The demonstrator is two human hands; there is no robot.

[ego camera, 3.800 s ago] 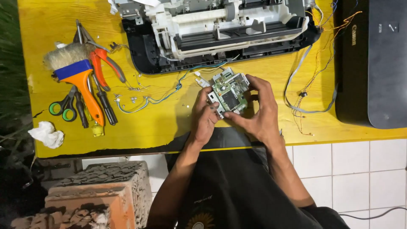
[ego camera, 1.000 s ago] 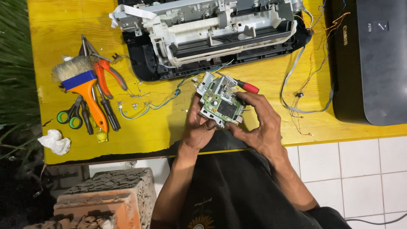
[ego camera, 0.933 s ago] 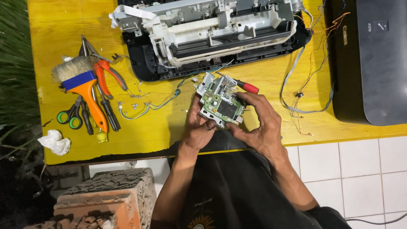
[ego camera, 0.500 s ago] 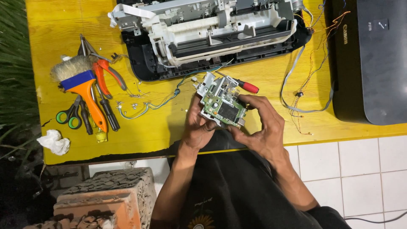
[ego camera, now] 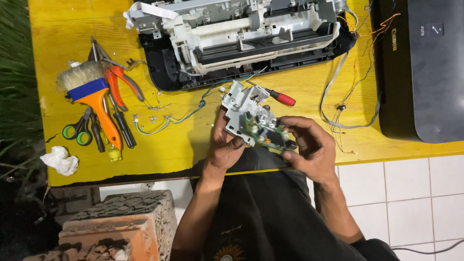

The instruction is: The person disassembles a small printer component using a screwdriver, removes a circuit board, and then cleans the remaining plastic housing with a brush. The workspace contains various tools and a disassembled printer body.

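Both hands grip a grey module with a green circuit board [ego camera: 253,123] just above the yellow bench [ego camera: 299,96] edge; the left hand [ego camera: 226,145] clasps its lower-left side, the right hand [ego camera: 309,145] pinches its lower-right end; its long axis slants from upper left to lower right, near a red-handled screwdriver [ego camera: 278,95].

Few printed markings are seen, and no packages, signs or screens. On the black rectangular plastic printer housing [ego camera: 425,67], laid at the right edge of the yellow wooden table [ego camera: 299,92], a small pale printed logo [ego camera: 394,38] is carried near its left side, and a smaller pale printed label [ego camera: 419,31] is placed just beside it towards the far edge. Their lettering is too small to be told.
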